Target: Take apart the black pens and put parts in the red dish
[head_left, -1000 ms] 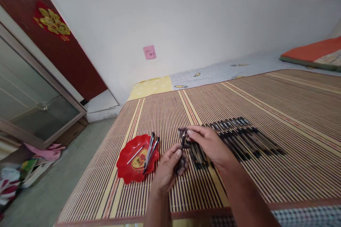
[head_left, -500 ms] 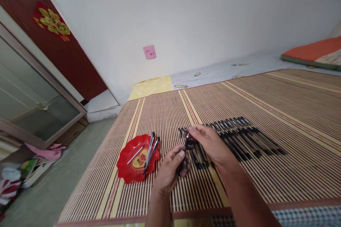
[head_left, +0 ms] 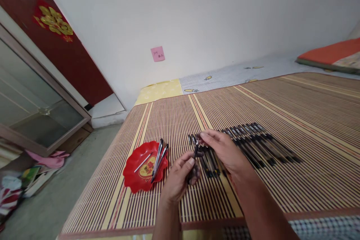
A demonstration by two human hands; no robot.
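Observation:
A black pen [head_left: 195,152] stands tilted in my left hand [head_left: 181,174], its silver tip pointing up. The fingers and thumb of that hand are wrapped round the barrel. My right hand [head_left: 219,148] is closed at the upper end of the pen, thumb and fingertips at the silver tip; its fingertips are partly hidden. Behind and beneath my hands, several black pens [head_left: 253,150] lie side by side in a row, with short dark caps [head_left: 239,129] above them. To the left, a red scalloped plate [head_left: 131,182] holds two clear pens [head_left: 159,159] and a thin white stick [head_left: 142,162].
A striped bamboo mat [head_left: 157,120] covers the bed, its front edge close to me. Folded orange bedding [head_left: 329,52] lies at the far right. A pink note [head_left: 157,54] is on the wall. On the floor at left are cloths [head_left: 50,159] beside a glass-panelled door [head_left: 36,93].
My right hand has shifted very slightly at the pen's top, and more of the silver tip shows. The view has moved a little; the plate and the row of pens stay put.

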